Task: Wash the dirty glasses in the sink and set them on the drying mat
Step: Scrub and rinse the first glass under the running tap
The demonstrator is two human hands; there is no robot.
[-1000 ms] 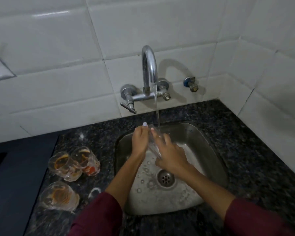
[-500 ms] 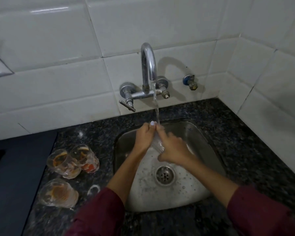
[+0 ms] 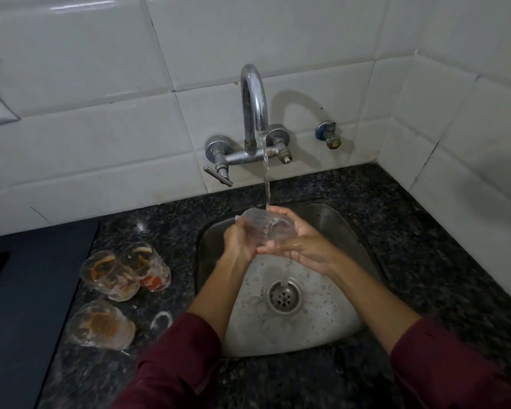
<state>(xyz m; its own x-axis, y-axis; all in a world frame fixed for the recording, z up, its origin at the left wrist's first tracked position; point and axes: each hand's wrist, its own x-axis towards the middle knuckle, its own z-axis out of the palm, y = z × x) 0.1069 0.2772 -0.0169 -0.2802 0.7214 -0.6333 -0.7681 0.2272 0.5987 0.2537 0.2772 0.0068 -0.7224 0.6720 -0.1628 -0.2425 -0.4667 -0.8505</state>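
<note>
A clear glass (image 3: 266, 227) lies on its side over the steel sink (image 3: 331, 329), under the stream from the running tap (image 3: 254, 107). My left hand (image 3: 239, 240) grips its base end and my right hand (image 3: 304, 246) cups its mouth end from below. Water runs off my right hand to the drain (image 3: 284, 296). Three dirty glasses with orange-brown residue stand on the dark granite counter left of the sink: two close together (image 3: 106, 271) (image 3: 148, 265) and one nearer me (image 3: 101, 324). A dark mat (image 3: 27, 290) lies at the far left.
White tiled walls close off the back and the right side. A small blue-capped valve (image 3: 328, 134) sticks out of the wall right of the tap. The tap lever (image 3: 218, 176) points down-left. A wet ring mark (image 3: 161, 320) shows on the counter by the sink.
Both hands have lifted the glass higher under the stream and turned it onto its side, so more of it shows between my fingers. The dirty glasses have not moved.
</note>
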